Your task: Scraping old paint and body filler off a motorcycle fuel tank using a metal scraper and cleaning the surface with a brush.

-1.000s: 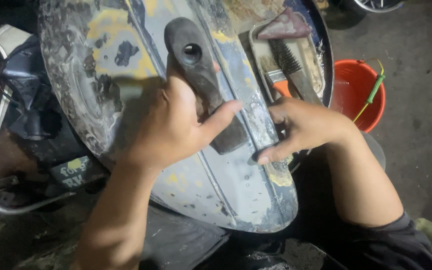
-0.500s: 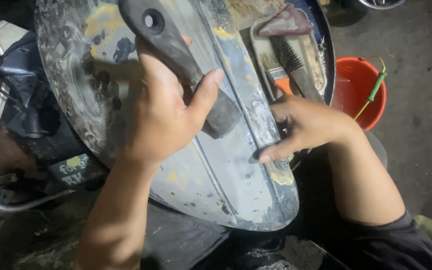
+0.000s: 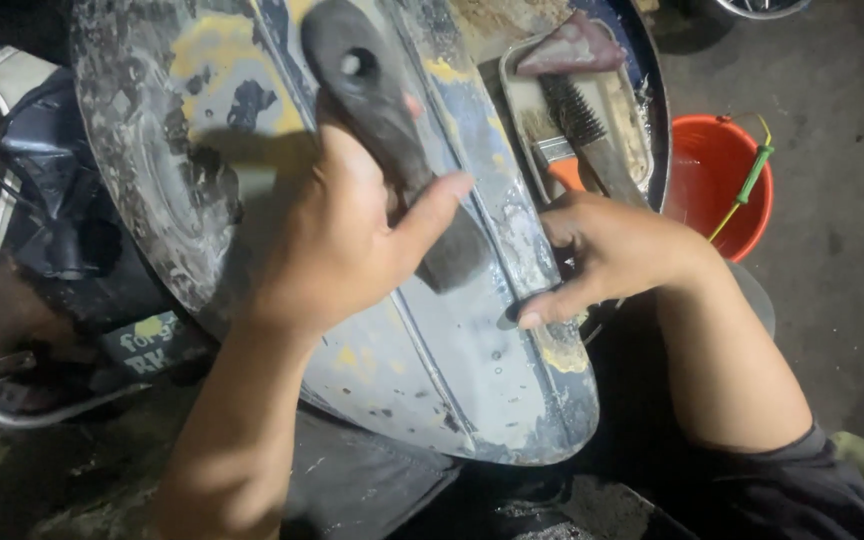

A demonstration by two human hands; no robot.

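Sanding a curved grey panel [image 3: 452, 360]: left hand [image 3: 337, 240] closed around a dark sanding block [image 3: 392, 140] pressed against it, right hand [image 3: 607, 255] steadying its edge, fingers loose, beside tray of 2 brushes [image 3: 577, 120].

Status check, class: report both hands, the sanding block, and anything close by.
Left hand gripping dark sanding block on the filler-patched panel. Right hand steadying panel edge. Brush tray and orange bucket alongside.

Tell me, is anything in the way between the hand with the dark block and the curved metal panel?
Nothing visible. The left hand grips the dark sanding block, which lies straight on the panel. The right hand rests on the panel's edge, off to the side; brushes sit apart in a tray.
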